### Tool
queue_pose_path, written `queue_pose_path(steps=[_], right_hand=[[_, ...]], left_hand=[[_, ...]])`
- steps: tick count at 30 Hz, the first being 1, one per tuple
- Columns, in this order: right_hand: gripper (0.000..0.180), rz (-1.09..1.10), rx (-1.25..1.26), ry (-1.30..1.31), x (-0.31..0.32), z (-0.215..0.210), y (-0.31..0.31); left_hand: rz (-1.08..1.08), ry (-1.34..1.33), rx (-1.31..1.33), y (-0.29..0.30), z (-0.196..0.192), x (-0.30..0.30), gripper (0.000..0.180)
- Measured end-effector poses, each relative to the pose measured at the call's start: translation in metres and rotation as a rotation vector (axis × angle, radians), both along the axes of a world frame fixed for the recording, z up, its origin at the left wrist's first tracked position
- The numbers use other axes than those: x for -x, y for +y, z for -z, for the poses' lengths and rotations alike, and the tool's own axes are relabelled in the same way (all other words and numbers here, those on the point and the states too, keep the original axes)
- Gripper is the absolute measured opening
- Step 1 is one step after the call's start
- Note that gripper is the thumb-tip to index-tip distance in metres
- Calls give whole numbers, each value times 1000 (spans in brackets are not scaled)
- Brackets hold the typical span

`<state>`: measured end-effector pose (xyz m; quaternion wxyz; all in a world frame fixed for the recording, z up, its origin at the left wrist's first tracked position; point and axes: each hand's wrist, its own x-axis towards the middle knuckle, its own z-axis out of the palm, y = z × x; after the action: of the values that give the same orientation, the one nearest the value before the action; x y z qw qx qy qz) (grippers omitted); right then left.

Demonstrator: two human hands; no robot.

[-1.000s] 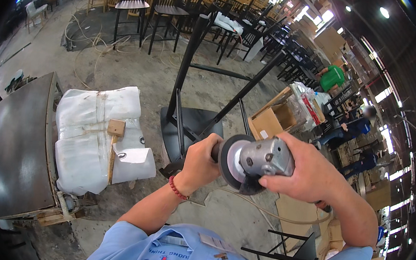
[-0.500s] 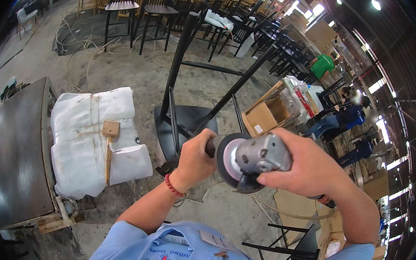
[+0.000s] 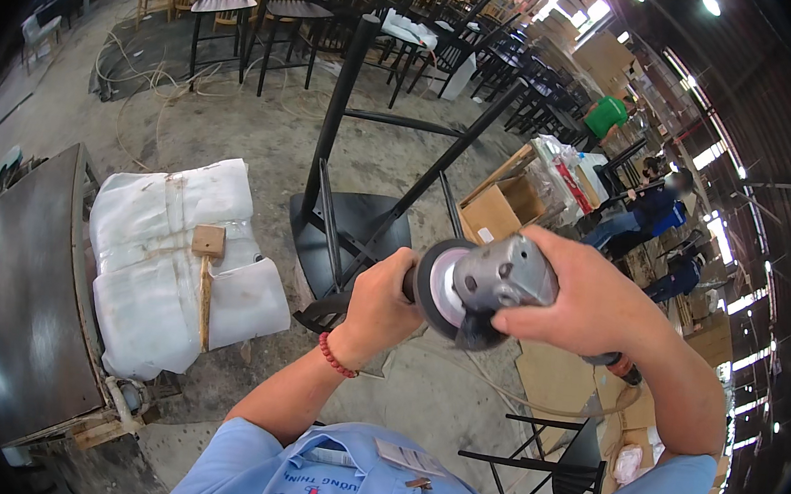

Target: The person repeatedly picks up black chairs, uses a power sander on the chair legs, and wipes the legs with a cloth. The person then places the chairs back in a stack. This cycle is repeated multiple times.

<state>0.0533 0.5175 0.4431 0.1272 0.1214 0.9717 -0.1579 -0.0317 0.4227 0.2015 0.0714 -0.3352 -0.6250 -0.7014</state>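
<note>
My right hand (image 3: 584, 296) grips the grey metal head of a disc sander (image 3: 511, 271), thumb wrapped under it. The sander's round dark-rimmed disc (image 3: 444, 289) faces my left hand. Closed around the dark end of a chair leg, my left hand (image 3: 382, 293) sits right beside the disc; most of that leg is hidden by my fingers. A black chair (image 3: 350, 229) lies tipped in front of me, its other legs pointing up and away. I cannot tell whether disc and leg touch. A hose (image 3: 579, 413) trails from the sander's orange-ended handle under my right forearm.
To the left, a wooden mallet (image 3: 209, 242) rests on a white padded bundle (image 3: 142, 295) beside a dark curved-top surface (image 3: 29, 290). Another black chair (image 3: 574, 470) lies lower right. An open cardboard box (image 3: 497, 214), rows of chairs (image 3: 224, 6) and several people stand beyond.
The sander has tilted slightly and moved up a little, with my right hand. My left hand keeps its grip on the leg. The view has shifted slightly.
</note>
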Motion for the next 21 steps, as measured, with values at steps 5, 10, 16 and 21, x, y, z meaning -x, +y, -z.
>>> queue_pose_path(steps=[5, 10, 16, 21], right_hand=[[54, 102, -156, 33, 14, -16, 10], [54, 33, 27, 49, 1, -2, 1], [53, 136, -196, 15, 11, -22, -3], [53, 103, -30, 16, -1, -10, -7]], left_hand=[[32, -108, 112, 1, -6, 1, 31], [26, -21, 50, -3, -6, 5, 33], [62, -115, 97, -2, -8, 3, 37], [80, -91, 121, -6, -7, 1, 37]])
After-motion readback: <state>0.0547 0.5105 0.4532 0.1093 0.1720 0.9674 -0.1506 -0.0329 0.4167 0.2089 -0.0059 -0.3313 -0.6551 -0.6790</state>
